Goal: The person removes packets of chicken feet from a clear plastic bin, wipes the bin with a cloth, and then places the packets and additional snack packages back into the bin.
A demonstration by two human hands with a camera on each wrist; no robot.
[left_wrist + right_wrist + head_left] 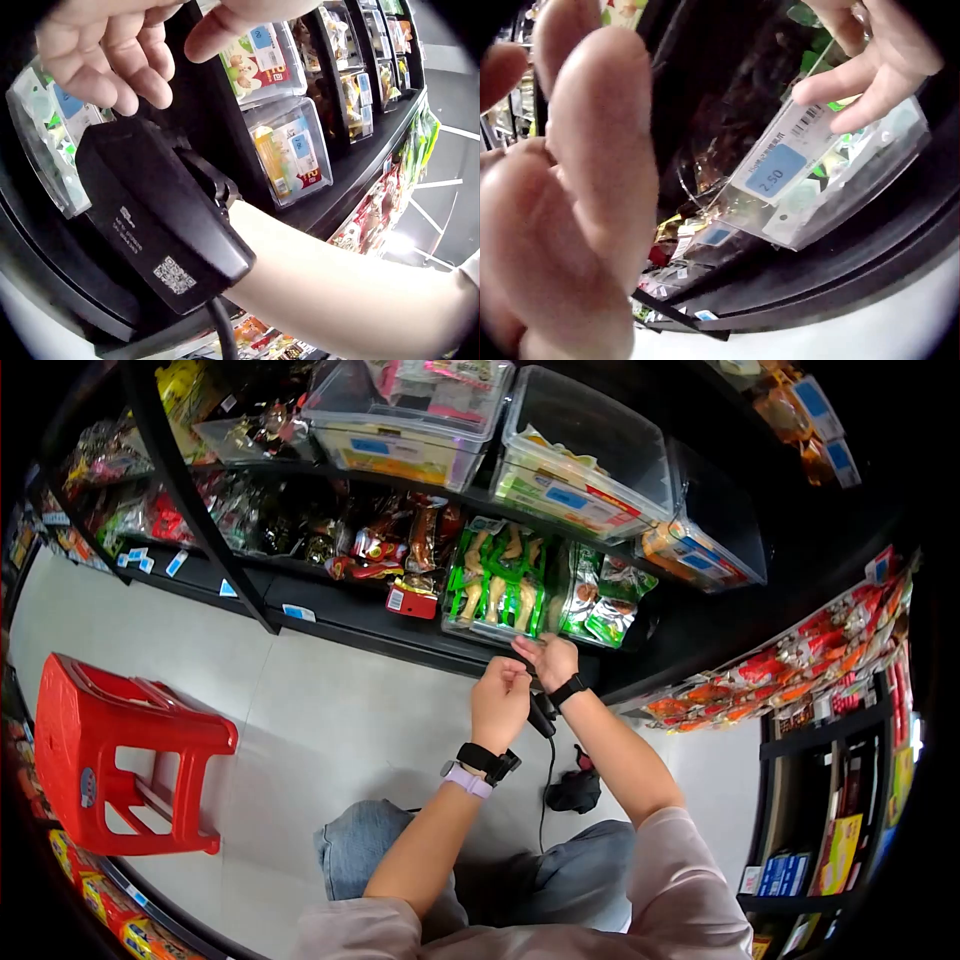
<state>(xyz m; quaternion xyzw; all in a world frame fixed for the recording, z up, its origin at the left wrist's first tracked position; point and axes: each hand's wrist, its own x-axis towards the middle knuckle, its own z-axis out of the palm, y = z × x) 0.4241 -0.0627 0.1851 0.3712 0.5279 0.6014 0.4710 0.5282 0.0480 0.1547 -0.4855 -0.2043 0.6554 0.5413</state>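
Note:
A clear bin of green snack packs stands on the lowest shelf. My right hand is at its front edge. In the right wrist view, the fingers of that right hand extend over a white and blue price label on the bin's front wall. My left hand hovers just before the right wrist. In the left wrist view the left hand has loosely bent fingers, thumb apart, with nothing between them. Its fingers loom large at the left of the right wrist view.
Clear bins line the shelf above, and silver-green packs sit beside the green ones. A red stool stands on the floor to the left. Hanging red packets are on the right. A black cable runs down between the knees.

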